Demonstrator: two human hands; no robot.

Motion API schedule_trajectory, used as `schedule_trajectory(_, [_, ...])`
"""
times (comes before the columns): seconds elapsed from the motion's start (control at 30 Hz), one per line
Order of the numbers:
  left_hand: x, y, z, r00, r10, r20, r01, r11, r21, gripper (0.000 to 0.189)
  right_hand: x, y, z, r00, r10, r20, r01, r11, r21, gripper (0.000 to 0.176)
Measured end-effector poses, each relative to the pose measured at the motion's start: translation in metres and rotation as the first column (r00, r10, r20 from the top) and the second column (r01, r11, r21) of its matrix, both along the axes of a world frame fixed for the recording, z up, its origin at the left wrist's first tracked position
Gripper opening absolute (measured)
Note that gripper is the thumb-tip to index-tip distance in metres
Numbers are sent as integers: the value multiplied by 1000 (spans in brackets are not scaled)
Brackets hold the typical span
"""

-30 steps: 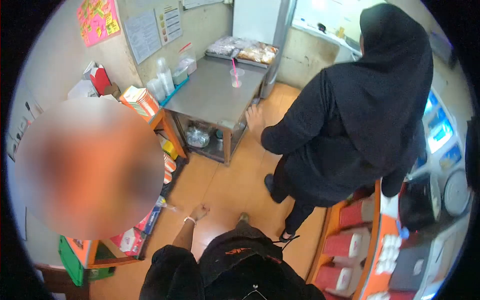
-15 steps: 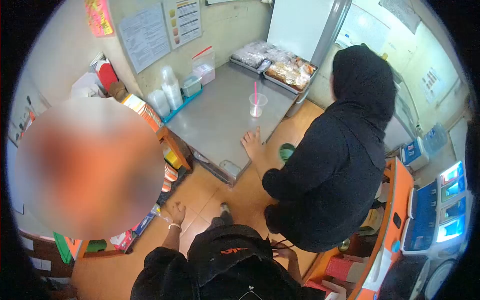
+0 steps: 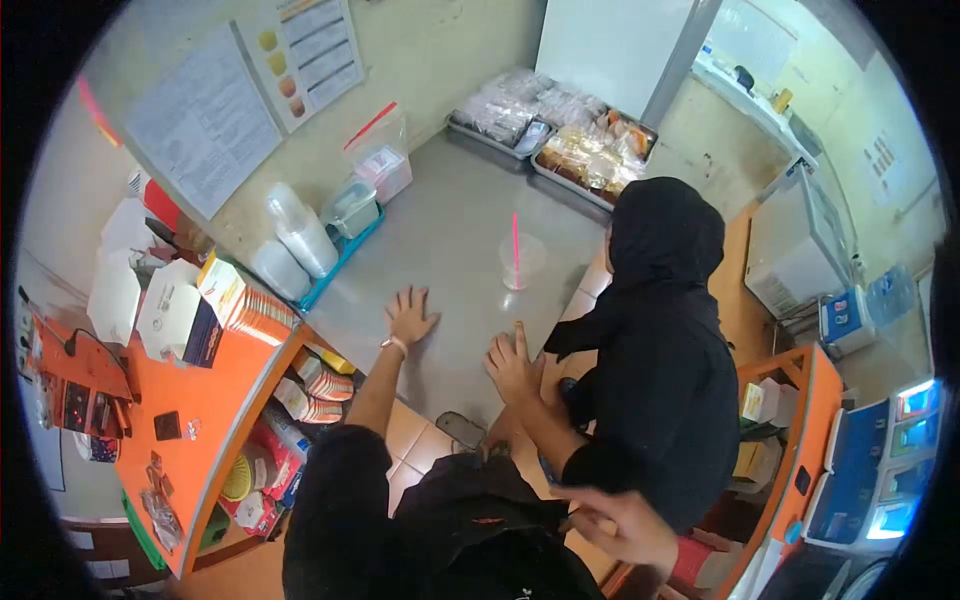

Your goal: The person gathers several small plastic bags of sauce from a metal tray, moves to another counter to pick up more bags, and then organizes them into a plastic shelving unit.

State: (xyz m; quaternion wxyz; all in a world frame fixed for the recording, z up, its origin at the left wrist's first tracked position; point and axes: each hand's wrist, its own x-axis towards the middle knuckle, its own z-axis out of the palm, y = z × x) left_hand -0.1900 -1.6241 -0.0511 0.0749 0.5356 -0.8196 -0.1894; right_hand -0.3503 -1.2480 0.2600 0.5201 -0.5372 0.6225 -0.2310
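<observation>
My left hand (image 3: 408,318), with a band at the wrist, rests palm down on the grey metal table (image 3: 440,240), fingers spread and holding nothing. Low in front of my dark jacket is my right hand (image 3: 630,530); its fingers stretch leftward, somewhat blurred, with nothing visible in them. A clear plastic cup (image 3: 520,262) with a pink straw (image 3: 516,240) stands on the table beyond both hands. Between it and me, another person's hand (image 3: 512,370) lies at the table's edge. A greyish oblong object (image 3: 461,430) lies at the near corner.
A person in black (image 3: 660,330) stands close on my right. Trays of wrapped food (image 3: 590,155) sit at the back. Stacked plastic cups (image 3: 300,232) and a blue tray (image 3: 340,262) line the wall side. An orange counter (image 3: 200,400) with boxes stands left.
My left hand has risen from beside the table onto its top. My right hand has moved out to the right. The other person has shifted lower, nearer me; the view has moved closer.
</observation>
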Motion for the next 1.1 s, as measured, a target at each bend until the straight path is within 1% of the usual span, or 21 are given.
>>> schedule_trajectory(0.03, [-11, 3, 0, 998, 61, 0, -61, 996, 70, 61, -1, -28, -2, 994, -24, 107, 42, 986, -164, 40])
schedule_trajectory(0.1, [-24, 5, -2, 992, 125, -8, -124, 989, 76, 62, 13, -105, -18, 894, -122, 431, 247, 938, -245, 39])
schedule_trajectory(0.17, [-27, 6, 0, 984, 179, -22, -177, 982, 60, 64, 28, -150, -55, 779, -40, 626, 213, 955, -204, 36])
schedule_trajectory(0.23, [-28, 10, 0, 984, 169, -47, -171, 984, -47, 63, 40, -179, -97, 682, -96, 725, 184, 982, -43, 32])
schedule_trajectory(0.3, [-31, 7, 6, 984, 173, -47, -175, 983, -58, 62, 51, -196, -148, 738, -142, 659, 262, 961, -86, 31])
schedule_trajectory(0.37, [-43, -30, -3, 987, 158, -37, -160, 984, -74, 61, 51, -213, -195, 725, -251, 641, 291, 956, 45, 30])
schedule_trajectory(0.4, [-56, -62, -12, 973, 62, -223, -100, 981, -165, 61, 53, -224, -218, 717, -258, 648, 307, 951, 39, 30])
schedule_trajectory(0.43, [-68, -87, -10, 921, -54, -386, -48, 967, -249, 62, 59, -233, -236, 753, -346, 560, 405, 914, 19, 29])
schedule_trajectory(0.47, [-89, -116, -8, 921, -126, -368, 2, 948, -318, 62, 60, -251, -256, 773, -432, 466, 498, 867, -23, 27])
schedule_trajectory(0.5, [-117, -148, 11, 917, -199, -346, 52, 919, -390, 63, 58, -279, -269, 759, -445, 476, 520, 853, -33, 27])
schedule_trajectory(0.53, [-143, -179, 21, 856, -307, -417, 93, 883, -459, 59, 59, -292, -277, 827, -492, 270, 556, 785, -272, 24])
schedule_trajectory(0.57, [-167, -210, 28, 807, -389, -445, 144, 860, -490, 57, 60, -303, -286, 830, -556, 49, 501, 703, -504, 22])
schedule_trajectory(0.6, [-191, -237, 35, 806, -396, -439, 156, 859, -489, 57, 60, -313, -295, 817, -575, 51, 522, 699, -489, 22])
schedule_trajectory(0.67, [-230, -291, 36, 808, -407, -426, 190, 864, -465, 55, 59, -333, -304, 761, -637, -122, 438, 643, -629, 26])
schedule_trajectory(0.73, [-259, -324, 39, 797, -429, -425, 220, 862, -457, 55, 58, -336, -324, 726, -670, -155, 458, 639, -618, 24])
schedule_trajectory(0.8, [-282, -346, 46, 894, -371, -253, 246, 875, -416, 48, 58, -337, -331, 693, -693, -197, 465, 639, -612, 21])
schedule_trajectory(0.83, [-292, -357, 44, 887, -383, -257, 254, 871, -421, 48, 58, -337, -326, 688, -684, -243, 425, 651, -629, 21])
schedule_trajectory(0.9, [-309, -378, 34, 888, -453, -74, 327, 738, -590, 46, 58, -337, -324, 676, -677, -291, 387, 662, -641, 21])
schedule_trajectory(0.93, [-315, -384, 36, 885, -460, -75, 333, 737, -588, 46, 59, -337, -324, 662, -704, -259, 428, 638, -640, 21])
schedule_trajectory(1.0, [-325, -398, 41, 834, -551, -8, 403, 619, -674, 47, 57, -337, -324, 652, -722, -231, 466, 622, -629, 21])
schedule_trajectory(1.1, [-344, -413, 43, 809, -586, 28, 464, 609, -643, 49, 56, -339, -319, 659, -716, -230, 482, 636, -602, 21])
